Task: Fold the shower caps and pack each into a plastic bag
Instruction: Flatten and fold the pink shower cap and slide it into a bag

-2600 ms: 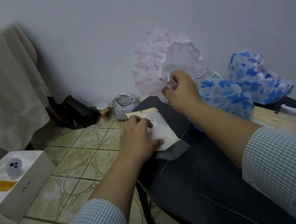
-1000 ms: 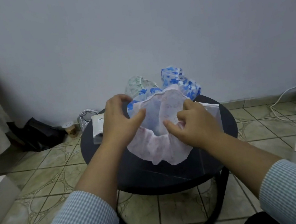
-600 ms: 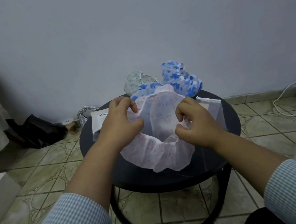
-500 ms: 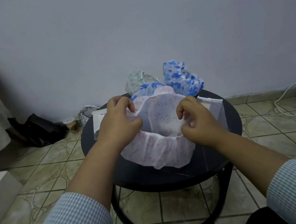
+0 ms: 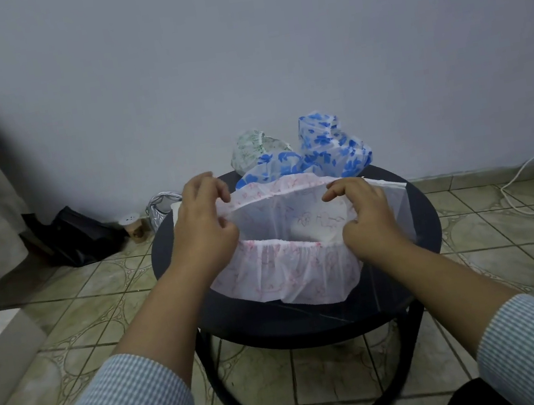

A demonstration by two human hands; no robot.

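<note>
Both hands are gripping the pink shower cap [image 5: 286, 269] over the round black counter [image 5: 310, 313]: the left hand [image 5: 204, 232] is pinching its rim at 9 o'clock, the right hand [image 5: 365, 219] at 3 o'clock. Blue-patterned caps [image 5: 331, 154] are crowding the counter's 12 o'clock edge; bare surface is showing toward 6 o'clock.

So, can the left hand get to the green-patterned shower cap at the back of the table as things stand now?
Probably not at once. The left hand grips the pink shower cap, and the blue shower caps lie partly in front of the green-patterned shower cap. Freed, it could likely reach over.
</note>
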